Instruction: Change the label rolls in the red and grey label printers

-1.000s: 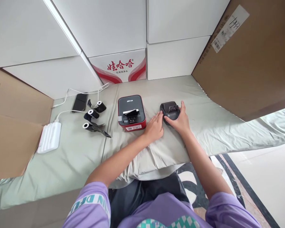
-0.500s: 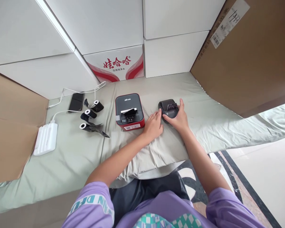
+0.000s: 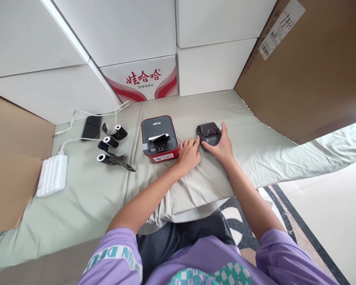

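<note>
A small black device [image 3: 208, 132] lies on the grey-green sheet [image 3: 86, 198]. My right hand [image 3: 221, 145] wraps around its right and front sides, thumb against its near edge. Just left of it my left hand [image 3: 189, 153] lies flat on the sheet with fingers stretched out, fingertips touching the device's left corner. A red and black box-shaped printer [image 3: 159, 137] stands to the left of my left hand.
Three black ribbon rolls [image 3: 109, 148] with white cores lie left of the printer. Beyond them are a black phone [image 3: 91, 127], white cables and a white power strip [image 3: 52, 174]. White boxes and a red-printed carton [image 3: 142, 81] line the back. Brown cardboard [image 3: 311, 71] leans at right.
The view has drifted a little, so everything sits slightly left and up. Both hands stay at the small black device; my left fingers have crept closer to its corner.
</note>
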Demonstrator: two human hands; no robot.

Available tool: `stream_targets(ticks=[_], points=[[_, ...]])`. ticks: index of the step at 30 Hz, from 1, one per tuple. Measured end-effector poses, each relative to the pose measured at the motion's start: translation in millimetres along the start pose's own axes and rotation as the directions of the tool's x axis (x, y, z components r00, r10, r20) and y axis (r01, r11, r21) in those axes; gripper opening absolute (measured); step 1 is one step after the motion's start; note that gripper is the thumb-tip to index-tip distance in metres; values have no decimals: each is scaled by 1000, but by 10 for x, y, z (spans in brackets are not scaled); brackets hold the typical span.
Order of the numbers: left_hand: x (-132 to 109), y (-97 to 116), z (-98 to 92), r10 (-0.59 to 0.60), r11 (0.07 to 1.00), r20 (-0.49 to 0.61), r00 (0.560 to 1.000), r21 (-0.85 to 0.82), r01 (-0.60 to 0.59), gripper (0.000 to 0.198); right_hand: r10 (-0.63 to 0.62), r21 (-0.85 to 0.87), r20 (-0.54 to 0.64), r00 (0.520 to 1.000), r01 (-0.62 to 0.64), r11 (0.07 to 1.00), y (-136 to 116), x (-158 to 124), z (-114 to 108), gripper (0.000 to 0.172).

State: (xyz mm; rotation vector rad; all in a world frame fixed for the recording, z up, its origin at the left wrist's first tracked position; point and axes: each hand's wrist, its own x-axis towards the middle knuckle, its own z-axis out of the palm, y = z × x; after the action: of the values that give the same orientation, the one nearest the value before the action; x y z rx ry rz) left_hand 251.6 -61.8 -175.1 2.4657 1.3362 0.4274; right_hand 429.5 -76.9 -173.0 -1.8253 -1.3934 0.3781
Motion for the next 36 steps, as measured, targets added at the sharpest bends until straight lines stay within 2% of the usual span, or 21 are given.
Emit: stream_targets(ticks=[7,11,14,18,21,24,27,30,34,36], points=[[-30,-20,51,-25,999,-86,996,-44,21,70,8,71,-9,1000,-8,997,-18,-19,5,113],[-42,-23,45,-18,998,-96,995,-64,12,67,39,103,-46,998,-34,994,-41,-31,-20,80],[-49,-19,34,-18,998,-80,997,-63,13,64,-20,104,-109,994,32,994,-35,-28,-30,59],[-50,-24,30,-12,999,-73,997,-54,8,62,-116,251,-148,982,150,956,25,55,-41,59],[-46,-28,29,-12,999,-59,998,-42,9,63,-103,471,-68,992,123,874,51,149,-85,70],[-44,-22,25,-15,999,-53,998,-36,13,63,-93,585,18,996,65,808,29,199,-166,81],[-47,-16,20,-13,999,-61,998,-37,11,63,-99,592,52,994,49,804,-19,223,-246,81],[-48,-17,18,-16,999,-60,998,-34,14,64,-107,575,42,993,63,816,-58,321,-274,73],[-44,-27,18,-8,999,-52,999,-32,6,64,-151,548,33,988,109,830,-86,607,-241,62],[-42,-31,18,-4,999,-51,999,-35,2,63,-143,484,11,990,120,867,-96,754,-245,53]])
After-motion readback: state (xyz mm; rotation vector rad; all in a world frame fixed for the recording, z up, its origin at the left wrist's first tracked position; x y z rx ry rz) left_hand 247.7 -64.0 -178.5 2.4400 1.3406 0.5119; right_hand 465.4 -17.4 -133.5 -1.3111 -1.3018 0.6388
